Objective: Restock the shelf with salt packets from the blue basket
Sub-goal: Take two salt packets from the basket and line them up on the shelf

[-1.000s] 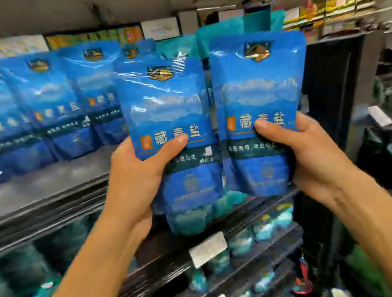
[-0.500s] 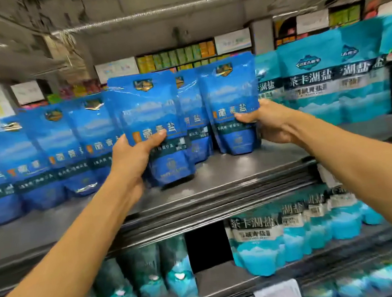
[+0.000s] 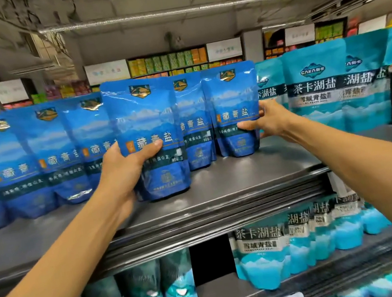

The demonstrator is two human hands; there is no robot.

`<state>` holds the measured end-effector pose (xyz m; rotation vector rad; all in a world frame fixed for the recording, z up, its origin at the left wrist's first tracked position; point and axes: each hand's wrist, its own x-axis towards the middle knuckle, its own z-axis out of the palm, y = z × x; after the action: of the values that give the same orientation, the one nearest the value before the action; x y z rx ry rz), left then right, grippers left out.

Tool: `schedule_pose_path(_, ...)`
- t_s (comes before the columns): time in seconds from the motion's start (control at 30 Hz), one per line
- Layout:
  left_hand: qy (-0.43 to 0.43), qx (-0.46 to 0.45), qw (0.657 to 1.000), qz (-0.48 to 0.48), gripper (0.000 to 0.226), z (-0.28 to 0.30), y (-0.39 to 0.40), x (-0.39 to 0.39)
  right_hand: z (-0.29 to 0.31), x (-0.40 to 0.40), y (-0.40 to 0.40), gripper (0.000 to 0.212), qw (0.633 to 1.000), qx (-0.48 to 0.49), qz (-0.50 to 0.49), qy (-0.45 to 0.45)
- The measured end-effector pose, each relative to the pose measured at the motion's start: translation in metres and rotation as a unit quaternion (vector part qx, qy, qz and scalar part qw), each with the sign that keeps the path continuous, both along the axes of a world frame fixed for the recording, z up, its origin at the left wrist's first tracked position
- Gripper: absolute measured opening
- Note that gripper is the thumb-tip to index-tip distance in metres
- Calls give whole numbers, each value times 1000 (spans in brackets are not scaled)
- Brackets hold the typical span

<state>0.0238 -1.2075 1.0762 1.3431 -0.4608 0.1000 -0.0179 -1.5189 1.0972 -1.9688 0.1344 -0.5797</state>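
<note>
On the upper shelf (image 3: 233, 183), near its front edge, the scene sits much as it did half a second ago, and quite unlike the second before, when I saw both packets held up in the air close to the camera; since then they have gone in to the shelf, and over the last half second the left one has barely shifted; the right hand has closed further round its packet's edge.

My left hand (image 3: 126, 168) reaches up and forward, forearm rising from the lower left; its thumb lies across the front of the left salt packet (image 3: 148, 135) and the fingers are wrapped behind, clamped on it; that packet stands upright, long axis vertical, label facing me, in front of the row of dark blue packets (image 3: 58, 153), its base at or just above the shelf; I cannot tell which.

My right hand (image 3: 270, 119) stretches in from the right, thumb on the front and fingers round the right edge of the right salt packet (image 3: 233, 109), pinching it; this one stands upright too, label toward me, base on the shelf, further back, between the dark blue row and the turquoise packets (image 3: 321, 94); more turquoise bags (image 3: 264, 257) fill the lower shelf (image 3: 311, 281).
</note>
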Motion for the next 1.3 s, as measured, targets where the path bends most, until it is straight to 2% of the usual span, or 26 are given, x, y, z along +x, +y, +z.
schedule_pose_path(0.13,-1,-6,1000,-9,39,-1,4,-2,-7,1,2,21,1000,-13,-16,-14)
schedule_pose_path(0.43,8,-12,1000,0,40,2,25,-9,-22,-7,7,20,996,-55,-70,30)
schedule_pose_path(0.53,7,-12,1000,-1,36,3,34,-17,-19,-13,14,35,993,-49,-87,59)
schedule_pose_path(0.63,6,-5,1000,7,34,5,44,-26,-15,-19,27,74,969,-94,-197,118)
schedule_pose_path(0.67,4,-1,1000,10,34,6,48,-28,-13,-24,36,72,957,-121,-237,112)
schedule_pose_path(0.7,3,0,1000,13,35,6,54,-30,-11,-29,49,60,954,-141,-253,81)
schedule_pose_path(0.77,5,1,1000,18,39,8,64,-35,-8,-37,75,30,970,-143,-197,-6)
schedule_pose_path(0.83,9,5,999,31,47,8,76,-40,-9,-44,110,18,990,-125,-52,-49)
schedule_pose_path(0.93,15,5,999,50,50,10,95,-46,-10,-48,171,34,978,-67,198,-16)
schedule_pose_path(1.0,14,4,998,59,46,10,110,-48,-11,-44,212,38,956,-41,291,16)
schedule_pose_path(1.1,18,8,998,57,42,11,139,-48,-13,-27,266,18,934,25,357,9)
schedule_pose_path(1.2,-2,13,998,67,43,12,179,-42,-15,-8,315,22,926,98,365,2)
schedule_pose_path(1.3,-33,35,996,80,37,12,218,-29,-13,10,358,33,934,98,342,-4)
